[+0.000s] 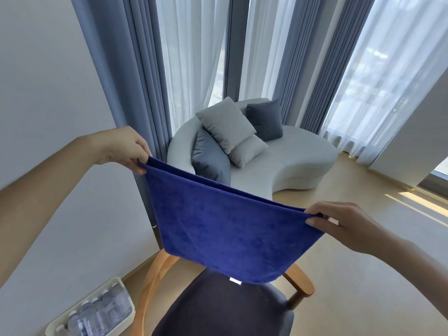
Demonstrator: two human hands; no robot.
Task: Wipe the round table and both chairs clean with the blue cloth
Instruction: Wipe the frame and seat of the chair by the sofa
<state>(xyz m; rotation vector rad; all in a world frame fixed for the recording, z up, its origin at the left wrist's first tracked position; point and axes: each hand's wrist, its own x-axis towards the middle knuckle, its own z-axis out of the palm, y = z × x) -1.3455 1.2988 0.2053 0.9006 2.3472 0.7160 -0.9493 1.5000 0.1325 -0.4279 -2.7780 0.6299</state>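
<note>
cloth (225,229) above chair (218,306), sofa (291,163) behind

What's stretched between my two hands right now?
In the head view, the blue cloth hangs spread between the left hand and right hand, each pinching a top corner, above the chair.

Blue cloth (225,229) hangs spread above the chair (218,304), screening its seat; open floor (363,275) lies right, while the bottle tray (97,311) and wall (48,117) crowd the left.
</note>
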